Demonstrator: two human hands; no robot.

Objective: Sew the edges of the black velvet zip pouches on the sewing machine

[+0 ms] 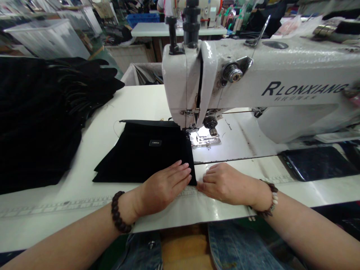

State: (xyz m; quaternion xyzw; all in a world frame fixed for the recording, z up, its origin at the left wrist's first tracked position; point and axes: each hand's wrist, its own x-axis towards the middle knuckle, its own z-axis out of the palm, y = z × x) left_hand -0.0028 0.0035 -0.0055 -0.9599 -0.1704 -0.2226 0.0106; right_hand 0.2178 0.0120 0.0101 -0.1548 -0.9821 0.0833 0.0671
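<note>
Black cloth piece (140, 157) lies flat on the white table (135, 101), just left of the needle plate (204, 140) of the sewing machine (253, 75). A small label (155, 143) shows near its middle.

Left hand (165, 183): palm down on the near right corner of the cloth, fingers straight and together, grip spread flat, nothing held.

Right hand (225, 183): resting on the table just beside that corner, fingers curled in, tips meeting the cloth edge. Cannot tell whether its grip nips the cloth or only touches it.

The two hands are nearly touching. Bead bracelet on each wrist.

Stack of black cloth (36, 120) at the far left of the table, well apart from the piece. Dark phone (317, 163) lies on the table right of the hands, under the machine arm.
</note>
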